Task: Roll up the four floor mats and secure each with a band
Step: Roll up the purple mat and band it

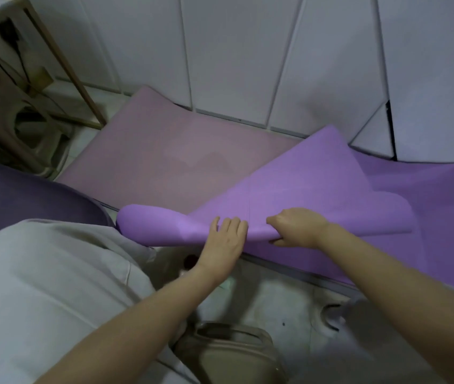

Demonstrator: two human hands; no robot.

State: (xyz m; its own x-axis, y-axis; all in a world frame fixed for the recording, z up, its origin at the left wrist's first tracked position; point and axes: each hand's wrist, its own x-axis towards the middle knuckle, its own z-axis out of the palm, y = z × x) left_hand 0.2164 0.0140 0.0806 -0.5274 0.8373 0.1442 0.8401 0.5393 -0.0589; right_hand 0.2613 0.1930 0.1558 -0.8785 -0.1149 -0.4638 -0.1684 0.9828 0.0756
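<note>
Smooth foam under both hands: fingers of the left hand (224, 239) lie nearly straight on the rounded roll of the purple mat (317, 184); the right hand (295, 228) curls fingers and thumb round its folded edge. Its free corner rises as a limp sheet, the rest flat on the tiled floor (289, 303). Beside it lies a matte pink mat (165, 151), against white panels (234, 51).

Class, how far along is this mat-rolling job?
Done: no mat here is rolled and banded. In hand: the purple mat is partly rolled, with the left hand pressing the roll and the right hand gripping it. Remaining: the pink mat lies flat; no band is visible.
</note>
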